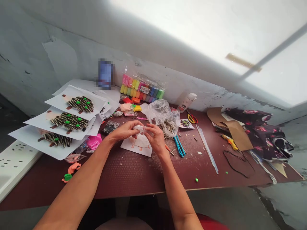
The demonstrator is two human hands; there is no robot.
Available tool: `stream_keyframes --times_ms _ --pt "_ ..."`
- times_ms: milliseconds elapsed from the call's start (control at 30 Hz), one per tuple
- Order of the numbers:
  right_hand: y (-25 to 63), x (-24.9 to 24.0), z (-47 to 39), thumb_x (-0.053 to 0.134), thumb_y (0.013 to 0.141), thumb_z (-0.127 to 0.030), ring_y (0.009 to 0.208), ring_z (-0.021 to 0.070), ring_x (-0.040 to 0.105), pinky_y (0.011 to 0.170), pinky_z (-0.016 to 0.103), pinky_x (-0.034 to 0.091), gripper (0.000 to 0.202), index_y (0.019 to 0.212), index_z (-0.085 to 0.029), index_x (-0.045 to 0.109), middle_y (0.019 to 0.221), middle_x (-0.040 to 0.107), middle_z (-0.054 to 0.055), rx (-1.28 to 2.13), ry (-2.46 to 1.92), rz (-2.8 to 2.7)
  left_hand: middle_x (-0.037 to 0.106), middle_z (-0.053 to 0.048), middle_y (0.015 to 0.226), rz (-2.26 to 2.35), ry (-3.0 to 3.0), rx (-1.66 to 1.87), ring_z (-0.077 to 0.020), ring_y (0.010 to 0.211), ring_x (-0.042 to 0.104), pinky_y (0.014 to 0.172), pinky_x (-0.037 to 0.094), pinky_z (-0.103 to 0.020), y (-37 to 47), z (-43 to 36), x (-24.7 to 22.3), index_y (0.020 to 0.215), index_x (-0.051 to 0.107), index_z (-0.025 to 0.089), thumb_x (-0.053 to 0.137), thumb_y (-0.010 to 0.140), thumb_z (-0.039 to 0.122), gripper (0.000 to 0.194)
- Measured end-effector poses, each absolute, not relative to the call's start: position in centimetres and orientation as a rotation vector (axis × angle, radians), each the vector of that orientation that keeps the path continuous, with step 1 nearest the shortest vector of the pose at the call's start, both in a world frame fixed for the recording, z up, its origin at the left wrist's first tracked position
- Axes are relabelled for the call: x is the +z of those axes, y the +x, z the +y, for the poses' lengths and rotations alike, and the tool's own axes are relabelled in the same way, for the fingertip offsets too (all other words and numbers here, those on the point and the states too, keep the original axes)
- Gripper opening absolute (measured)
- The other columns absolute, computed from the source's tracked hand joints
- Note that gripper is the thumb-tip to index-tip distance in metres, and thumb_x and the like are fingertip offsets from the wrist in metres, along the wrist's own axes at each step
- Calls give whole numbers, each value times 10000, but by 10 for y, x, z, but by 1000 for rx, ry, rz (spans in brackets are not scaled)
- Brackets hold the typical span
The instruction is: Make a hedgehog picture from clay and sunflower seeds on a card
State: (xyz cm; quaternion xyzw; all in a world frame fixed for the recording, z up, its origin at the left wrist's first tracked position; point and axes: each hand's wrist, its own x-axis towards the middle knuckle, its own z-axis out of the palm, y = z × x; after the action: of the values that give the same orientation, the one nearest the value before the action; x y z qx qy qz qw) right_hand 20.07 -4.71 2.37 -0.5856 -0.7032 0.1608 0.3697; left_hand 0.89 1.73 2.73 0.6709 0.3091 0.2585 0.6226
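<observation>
Both hands meet over the table's middle around a small whitish packet (139, 128) in clear plastic; its exact contents I cannot make out. My left hand (126, 130) pinches it from the left, while my right hand (155, 136) has its fingers closed on the other side. Just beneath lies a white sheet (144, 150) with an orange outline drawing, partly covered by the hands. To the right, sunflower seeds (169, 127) spill from a clear plastic bag (159, 110). A blue utility knife (179, 146) rests by the seeds.
Finished seed hedgehog pictures (69, 120) are stacked at the left, near a white power strip (18, 164). Behind are coloured clay packs (142, 89) and a white bottle (187, 101). Rightward lie scissors (192, 118), glue sticks (207, 148), a yellow glue gun (229, 142) and dark floral cloth (261, 134).
</observation>
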Motion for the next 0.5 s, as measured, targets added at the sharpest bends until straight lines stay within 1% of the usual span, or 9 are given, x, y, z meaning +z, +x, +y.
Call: stream_keyframes --times_ms 67,167,300,400,500 --pt "201 24 -48 777 859 -187 1173 247 674 1050 433 497 190 1016 -289 808 1237 738 60 381 -1491 -1822 670 -11 845 714 1534 579 -121 623 598 588 496 -253 8 15 30 1074 612 162 696 788 417 392" --pt "201 23 -50 788 854 -188 1166 246 675 1033 432 503 162 988 -278 802 1236 737 62 378 -1433 -1829 651 7 792 711 1536 537 -120 607 574 570 477 -246 7 12 35 1105 602 166 697 802 437 418" --pt "199 22 -52 771 877 -212 1181 240 660 1038 437 495 88 935 -275 790 1265 721 59 343 -1386 -1839 616 14 768 678 1547 527 -118 617 543 557 469 -235 8 11 36 1084 613 172 696 812 464 408" --pt "197 21 -55 761 889 -221 1180 242 657 1041 445 488 51 891 -269 779 1249 725 59 266 -1383 -1861 597 15 750 658 1549 519 -111 599 515 538 452 -228 9 12 33 1067 616 164 693 812 474 408" --pt "195 20 -57 755 894 -221 1215 247 640 1053 456 483 65 942 -260 772 1292 704 76 185 -1370 -1850 603 4 796 634 1562 534 -115 627 527 547 460 -229 9 13 32 1057 614 165 686 817 479 401"
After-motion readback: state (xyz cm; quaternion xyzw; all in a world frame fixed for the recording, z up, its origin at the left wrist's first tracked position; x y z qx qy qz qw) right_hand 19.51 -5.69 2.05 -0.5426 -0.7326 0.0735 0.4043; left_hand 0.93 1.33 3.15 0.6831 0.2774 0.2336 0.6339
